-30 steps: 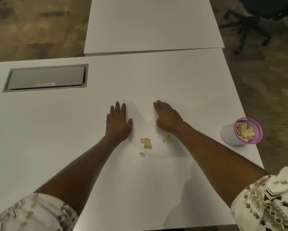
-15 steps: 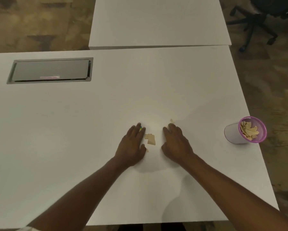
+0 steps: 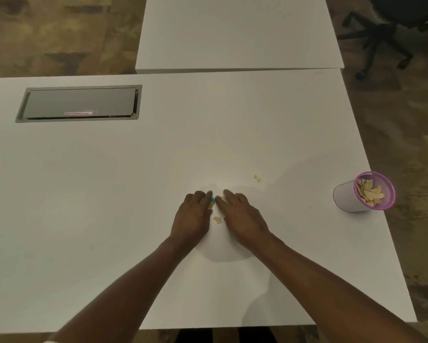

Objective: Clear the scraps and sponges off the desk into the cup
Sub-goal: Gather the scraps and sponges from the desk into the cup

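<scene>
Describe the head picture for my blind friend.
The left hand and right hand rest close together on a white desk, a tan scrap and blue-and-yellow bit between them. Another scrap lies farther off; a purple-rimmed cup of scraps stands at the right edge.

Left hand (image 3: pixel 192 219) and right hand (image 3: pixel 242 216) lie palm-down on the white desk (image 3: pixel 109 194), forefingers almost meeting, a blue and yellow bit (image 3: pixel 212 201) between their tips. A tan scrap (image 3: pixel 217 219) lies between the thumbs; a second scrap (image 3: pixel 256 178) sits beyond the right hand. Well to its right, the purple-rimmed cup (image 3: pixel 344 196) holds more scraps
</scene>
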Demonstrator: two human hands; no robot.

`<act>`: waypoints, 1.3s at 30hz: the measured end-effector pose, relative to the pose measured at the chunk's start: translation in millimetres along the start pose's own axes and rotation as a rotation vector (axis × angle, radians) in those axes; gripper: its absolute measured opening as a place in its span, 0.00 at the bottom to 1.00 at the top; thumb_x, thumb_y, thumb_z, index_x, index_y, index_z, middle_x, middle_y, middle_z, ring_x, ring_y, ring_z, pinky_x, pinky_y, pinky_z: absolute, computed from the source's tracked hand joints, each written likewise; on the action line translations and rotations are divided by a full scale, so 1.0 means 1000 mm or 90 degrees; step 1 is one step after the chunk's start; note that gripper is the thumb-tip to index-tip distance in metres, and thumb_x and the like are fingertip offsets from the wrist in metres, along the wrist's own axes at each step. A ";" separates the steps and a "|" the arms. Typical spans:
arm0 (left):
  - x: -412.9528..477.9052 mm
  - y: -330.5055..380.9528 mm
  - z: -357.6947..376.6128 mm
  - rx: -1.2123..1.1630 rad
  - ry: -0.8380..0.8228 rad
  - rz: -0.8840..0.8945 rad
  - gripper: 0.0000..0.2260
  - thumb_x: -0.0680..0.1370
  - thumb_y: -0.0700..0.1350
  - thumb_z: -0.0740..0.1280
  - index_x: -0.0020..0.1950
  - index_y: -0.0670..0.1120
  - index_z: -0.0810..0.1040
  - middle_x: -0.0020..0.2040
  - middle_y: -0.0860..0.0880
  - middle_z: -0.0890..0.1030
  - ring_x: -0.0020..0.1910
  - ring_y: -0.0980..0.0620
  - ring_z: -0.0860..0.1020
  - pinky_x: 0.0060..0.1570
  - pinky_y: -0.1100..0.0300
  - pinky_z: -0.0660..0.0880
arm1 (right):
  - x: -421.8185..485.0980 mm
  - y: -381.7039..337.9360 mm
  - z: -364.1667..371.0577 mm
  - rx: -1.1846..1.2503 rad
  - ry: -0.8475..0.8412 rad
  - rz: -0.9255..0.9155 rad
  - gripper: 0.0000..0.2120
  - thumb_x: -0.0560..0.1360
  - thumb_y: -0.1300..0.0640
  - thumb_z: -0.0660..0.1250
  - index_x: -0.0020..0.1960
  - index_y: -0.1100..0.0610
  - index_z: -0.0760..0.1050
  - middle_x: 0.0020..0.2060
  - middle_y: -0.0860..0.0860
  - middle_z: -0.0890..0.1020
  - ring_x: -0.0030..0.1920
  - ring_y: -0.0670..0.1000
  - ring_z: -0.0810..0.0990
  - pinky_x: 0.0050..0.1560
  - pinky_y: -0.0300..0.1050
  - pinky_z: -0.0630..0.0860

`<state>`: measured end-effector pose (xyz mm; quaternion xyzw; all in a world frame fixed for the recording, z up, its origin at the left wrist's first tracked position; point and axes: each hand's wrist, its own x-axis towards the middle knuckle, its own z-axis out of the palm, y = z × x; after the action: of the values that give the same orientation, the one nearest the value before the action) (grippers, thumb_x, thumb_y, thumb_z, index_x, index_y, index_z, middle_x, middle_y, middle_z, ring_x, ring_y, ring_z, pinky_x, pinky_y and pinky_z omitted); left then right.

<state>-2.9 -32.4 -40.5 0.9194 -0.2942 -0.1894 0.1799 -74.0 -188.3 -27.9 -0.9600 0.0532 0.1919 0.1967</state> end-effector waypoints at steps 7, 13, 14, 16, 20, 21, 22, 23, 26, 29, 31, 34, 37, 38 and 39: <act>0.011 0.002 0.000 0.030 0.027 -0.019 0.05 0.78 0.38 0.62 0.47 0.43 0.77 0.48 0.47 0.74 0.46 0.43 0.72 0.36 0.49 0.74 | -0.001 0.005 0.009 -0.037 0.114 -0.027 0.05 0.79 0.60 0.58 0.53 0.55 0.71 0.52 0.51 0.72 0.50 0.56 0.72 0.34 0.50 0.73; 0.011 0.005 -0.002 -0.040 0.039 -0.050 0.11 0.77 0.35 0.59 0.55 0.43 0.78 0.52 0.47 0.74 0.51 0.45 0.71 0.44 0.49 0.76 | -0.001 0.016 0.010 0.036 0.165 0.007 0.05 0.75 0.65 0.59 0.47 0.57 0.72 0.45 0.51 0.73 0.45 0.55 0.71 0.38 0.50 0.72; 0.011 0.006 -0.002 -0.060 0.046 -0.058 0.13 0.77 0.34 0.59 0.58 0.43 0.78 0.54 0.46 0.75 0.53 0.45 0.72 0.47 0.50 0.75 | 0.000 0.018 0.009 0.082 0.177 0.025 0.06 0.75 0.64 0.60 0.47 0.56 0.73 0.45 0.50 0.74 0.45 0.55 0.72 0.40 0.51 0.73; 0.011 0.014 -0.003 -0.098 0.058 -0.068 0.18 0.76 0.34 0.58 0.61 0.44 0.79 0.57 0.47 0.76 0.56 0.45 0.73 0.50 0.54 0.72 | -0.003 0.027 0.007 0.210 0.222 0.088 0.06 0.76 0.62 0.63 0.47 0.54 0.77 0.44 0.49 0.77 0.45 0.53 0.75 0.43 0.49 0.74; 0.011 0.024 -0.008 -0.169 0.089 -0.109 0.24 0.72 0.39 0.51 0.61 0.46 0.80 0.58 0.51 0.78 0.58 0.49 0.75 0.52 0.59 0.69 | -0.010 0.034 -0.008 0.425 0.275 0.226 0.03 0.75 0.56 0.71 0.42 0.51 0.79 0.39 0.44 0.81 0.42 0.41 0.78 0.42 0.31 0.69; 0.011 0.025 -0.008 -0.173 0.098 -0.113 0.24 0.72 0.39 0.52 0.61 0.46 0.80 0.59 0.52 0.78 0.58 0.50 0.76 0.52 0.60 0.69 | -0.012 0.035 -0.012 0.459 0.276 0.260 0.03 0.75 0.55 0.71 0.43 0.51 0.79 0.39 0.43 0.82 0.42 0.40 0.78 0.40 0.28 0.69; 0.011 0.027 -0.008 -0.175 0.106 -0.109 0.23 0.72 0.38 0.52 0.61 0.46 0.80 0.59 0.52 0.78 0.57 0.50 0.77 0.52 0.60 0.70 | -0.016 0.036 -0.016 0.497 0.280 0.289 0.02 0.75 0.55 0.71 0.43 0.51 0.80 0.39 0.43 0.83 0.40 0.38 0.79 0.39 0.27 0.70; 0.012 0.032 -0.007 -0.178 0.113 -0.103 0.23 0.72 0.37 0.53 0.61 0.46 0.80 0.58 0.52 0.78 0.56 0.50 0.77 0.52 0.59 0.71 | -0.020 0.038 -0.020 0.548 0.288 0.315 0.02 0.75 0.56 0.71 0.44 0.51 0.81 0.39 0.44 0.84 0.38 0.38 0.80 0.38 0.27 0.72; 0.017 0.049 -0.006 -0.193 0.117 -0.103 0.22 0.73 0.33 0.55 0.61 0.47 0.80 0.58 0.53 0.77 0.54 0.50 0.78 0.51 0.58 0.73 | -0.033 0.047 -0.032 0.727 0.311 0.374 0.03 0.75 0.59 0.72 0.44 0.52 0.81 0.41 0.50 0.85 0.36 0.46 0.84 0.32 0.43 0.81; 0.022 0.071 -0.006 -0.198 0.118 -0.098 0.23 0.73 0.30 0.58 0.61 0.47 0.80 0.58 0.53 0.76 0.51 0.52 0.77 0.48 0.60 0.70 | -0.044 0.059 -0.042 0.759 0.344 0.379 0.02 0.74 0.58 0.73 0.46 0.51 0.82 0.40 0.48 0.85 0.40 0.46 0.85 0.40 0.39 0.79; 0.026 0.085 -0.004 -0.200 0.120 -0.084 0.22 0.73 0.30 0.58 0.61 0.47 0.80 0.57 0.52 0.76 0.49 0.53 0.77 0.47 0.62 0.69 | -0.052 0.068 -0.050 0.790 0.369 0.380 0.04 0.74 0.59 0.73 0.47 0.52 0.82 0.41 0.49 0.86 0.40 0.46 0.85 0.46 0.41 0.79; 0.034 0.110 -0.001 -0.196 0.113 -0.061 0.20 0.75 0.31 0.59 0.61 0.47 0.79 0.55 0.51 0.78 0.49 0.52 0.77 0.47 0.62 0.69 | -0.066 0.082 -0.064 0.829 0.404 0.385 0.04 0.74 0.60 0.73 0.47 0.53 0.82 0.42 0.49 0.86 0.40 0.47 0.85 0.47 0.41 0.79; 0.041 0.140 0.001 -0.216 0.105 -0.030 0.19 0.75 0.32 0.59 0.60 0.47 0.78 0.54 0.51 0.80 0.48 0.52 0.77 0.47 0.61 0.70 | -0.081 0.102 -0.078 0.853 0.448 0.367 0.04 0.75 0.62 0.72 0.47 0.54 0.82 0.43 0.51 0.86 0.41 0.48 0.85 0.50 0.44 0.80; 0.044 0.151 0.002 -0.226 0.099 -0.024 0.18 0.75 0.32 0.59 0.59 0.47 0.79 0.53 0.51 0.81 0.47 0.52 0.77 0.46 0.60 0.70 | -0.087 0.111 -0.082 0.849 0.469 0.363 0.04 0.75 0.62 0.72 0.48 0.54 0.82 0.43 0.51 0.86 0.41 0.48 0.85 0.50 0.44 0.80; 0.048 0.163 0.002 -0.235 0.092 -0.020 0.17 0.75 0.32 0.60 0.58 0.47 0.79 0.52 0.51 0.82 0.47 0.52 0.78 0.45 0.60 0.71 | -0.093 0.120 -0.087 0.835 0.493 0.364 0.04 0.75 0.62 0.71 0.48 0.54 0.82 0.43 0.51 0.86 0.41 0.47 0.85 0.49 0.43 0.80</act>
<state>-44.6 -186.0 17.8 0.8865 -0.2266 -0.1764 0.3628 -150.6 -330.3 39.6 -0.5975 0.4619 -0.1810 0.6300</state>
